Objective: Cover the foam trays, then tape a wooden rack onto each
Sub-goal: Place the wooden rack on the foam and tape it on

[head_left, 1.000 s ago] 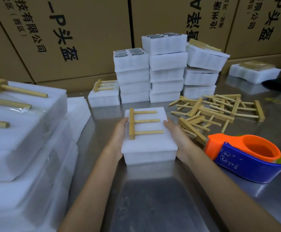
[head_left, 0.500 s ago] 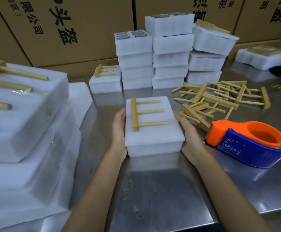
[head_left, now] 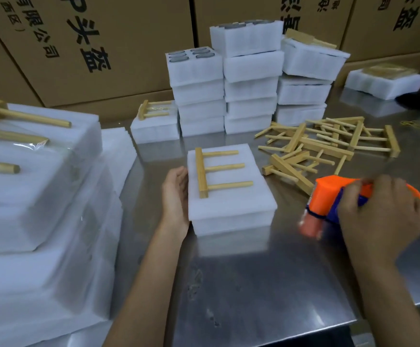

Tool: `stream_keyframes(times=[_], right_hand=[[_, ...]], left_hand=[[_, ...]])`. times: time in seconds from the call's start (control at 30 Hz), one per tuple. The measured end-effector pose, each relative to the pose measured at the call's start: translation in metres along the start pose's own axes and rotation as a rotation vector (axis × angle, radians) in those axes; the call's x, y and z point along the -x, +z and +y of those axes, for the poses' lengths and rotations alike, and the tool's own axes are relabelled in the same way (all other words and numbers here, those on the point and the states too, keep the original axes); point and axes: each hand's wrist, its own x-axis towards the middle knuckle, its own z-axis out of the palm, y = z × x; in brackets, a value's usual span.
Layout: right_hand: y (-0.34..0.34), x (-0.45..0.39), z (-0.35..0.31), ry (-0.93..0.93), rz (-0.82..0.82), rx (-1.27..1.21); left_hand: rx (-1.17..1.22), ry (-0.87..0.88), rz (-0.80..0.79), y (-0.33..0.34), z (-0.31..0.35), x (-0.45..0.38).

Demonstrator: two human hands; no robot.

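Note:
A covered white foam tray (head_left: 231, 209) sits on the steel table (head_left: 254, 284) in front of me. A wooden rack (head_left: 214, 172) with three pegs lies loose on its lid. My left hand (head_left: 176, 194) rests flat against the tray's left side. My right hand (head_left: 381, 214) grips the orange and blue tape dispenser (head_left: 329, 199) to the right of the tray; the dispenser is blurred and tilted. A pile of loose wooden racks (head_left: 329, 144) lies behind the dispenser.
Stacks of foam trays (head_left: 249, 78) stand at the back, one low tray (head_left: 153, 126) with a rack on it. Taped trays with racks are piled high at the left (head_left: 33, 171). Another tray (head_left: 384, 81) sits far right. Cardboard boxes (head_left: 103, 46) line the back.
My right hand left the tray's right side and took hold of the tape dispenser, which has tipped and shifted. My left hand stays on the tray's left side.

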Motion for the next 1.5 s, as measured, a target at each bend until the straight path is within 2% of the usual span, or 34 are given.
stream_keyframes(times=[0.17, 0.27, 0.4, 0.47, 0.5, 0.6, 0.7, 0.77, 0.9, 1.07, 1.23, 1.4, 1.5], right_hand=[[0.002, -0.012, -0.003, 0.016, -0.043, 0.049], [0.002, -0.014, -0.001, 0.033, 0.001, 0.008], [-0.002, -0.021, 0.008, -0.016, -0.03, -0.005], [-0.004, -0.027, 0.011, -0.028, -0.045, -0.053], [-0.005, -0.03, 0.011, -0.016, -0.04, -0.091], [-0.017, -0.031, -0.001, 0.053, 0.006, -0.231], [-0.032, -0.029, -0.017, 0.04, -0.01, -0.326], [-0.042, -0.03, -0.025, 0.036, -0.052, -0.381], [-0.05, -0.035, -0.031, 0.06, -0.233, -0.454], [-0.045, -0.043, -0.042, -0.022, -0.434, -0.406], [-0.031, -0.046, -0.051, -0.001, -0.657, -0.528], [-0.031, -0.048, -0.053, -0.091, -0.76, -0.542], [-0.03, -0.045, -0.054, -0.149, -0.742, -0.464]], left_hand=[[-0.024, 0.037, 0.014, -0.002, 0.001, -0.002], [-0.13, 0.116, 0.041, -0.003, 0.004, 0.002], [-0.495, 0.465, 0.188, 0.002, 0.017, 0.014], [-0.516, 0.607, 0.105, 0.017, 0.019, 0.033], [-0.499, 0.626, 0.044, 0.027, 0.017, 0.043], [-0.513, 0.497, -0.22, 0.059, 0.005, 0.075], [-0.652, 0.193, -0.52, 0.077, -0.009, 0.096], [-0.667, 0.094, -0.597, 0.078, -0.015, 0.103], [-0.514, 0.061, -0.605, 0.067, -0.013, 0.107], [-0.524, 0.008, -0.531, 0.068, -0.002, 0.098], [-0.455, -0.022, -0.503, 0.066, 0.004, 0.087], [-0.426, -0.031, -0.44, 0.062, 0.006, 0.079], [-0.402, -0.018, -0.406, 0.061, 0.005, 0.076]])
